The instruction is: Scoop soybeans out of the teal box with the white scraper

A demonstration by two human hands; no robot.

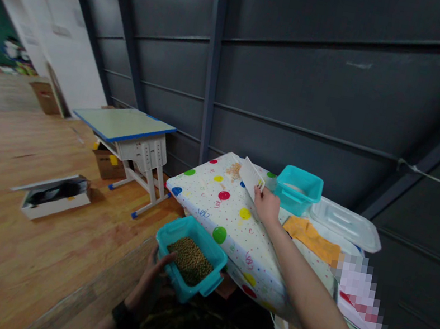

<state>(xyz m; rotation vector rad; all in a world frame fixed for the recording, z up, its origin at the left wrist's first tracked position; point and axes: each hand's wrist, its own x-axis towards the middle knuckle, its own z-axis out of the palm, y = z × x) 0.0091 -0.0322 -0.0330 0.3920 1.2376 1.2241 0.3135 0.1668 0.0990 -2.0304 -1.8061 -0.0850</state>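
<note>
My left hand grips the near corner of a teal plastic box filled with small green-brown beans, held below the edge of the table. My right hand reaches out over a table covered in a white cloth with coloured dots and pinches a flat white card-like scraper. The scraper's far edge rests near a small heap of pale grains on the cloth. A second teal box stands just right of the scraper.
A clear plastic lid and an orange cloth lie right of my right hand. A blue-edged school desk stands to the left on the wooden floor, with a cardboard box under it and an open white box nearby. A dark panelled wall runs behind.
</note>
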